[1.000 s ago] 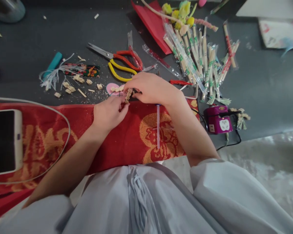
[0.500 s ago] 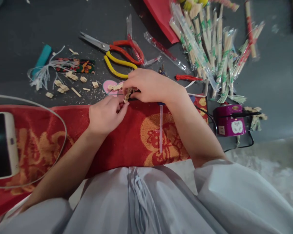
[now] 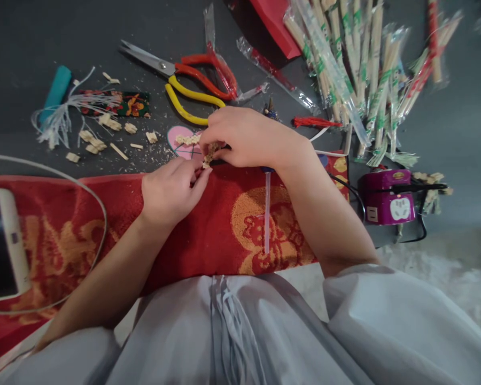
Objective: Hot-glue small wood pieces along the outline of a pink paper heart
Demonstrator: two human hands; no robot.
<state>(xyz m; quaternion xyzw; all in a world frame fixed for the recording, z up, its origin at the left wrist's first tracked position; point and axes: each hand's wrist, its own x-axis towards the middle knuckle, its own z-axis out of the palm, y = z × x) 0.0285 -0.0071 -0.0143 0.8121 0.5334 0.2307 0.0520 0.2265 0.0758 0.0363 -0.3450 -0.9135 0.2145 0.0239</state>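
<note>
My left hand (image 3: 170, 190) and my right hand (image 3: 244, 136) meet over the far edge of a red towel (image 3: 208, 224). Both are closed in a pinch on a small string of pale wooden pieces (image 3: 208, 156) held between them. A thin dark stick or thread runs under my right fingers; what it is I cannot make out. Just beyond lies a pink heart-shaped piece (image 3: 178, 143) with a row of wooden bits on it. A clear plastic rod (image 3: 267, 211) lies on the towel under my right forearm.
On the dark table are red scissors (image 3: 200, 67), yellow-handled pliers (image 3: 186, 104), a teal tube (image 3: 56, 91), wood offcuts (image 3: 100, 141), a heap of wrapped chopsticks (image 3: 356, 69) and a purple device with a cable (image 3: 387, 200). A phone (image 3: 2, 246) lies at left.
My hands have stayed pinched together on the wooden pieces. The view has tilted, so the table things sit higher and further left in the picture.
</note>
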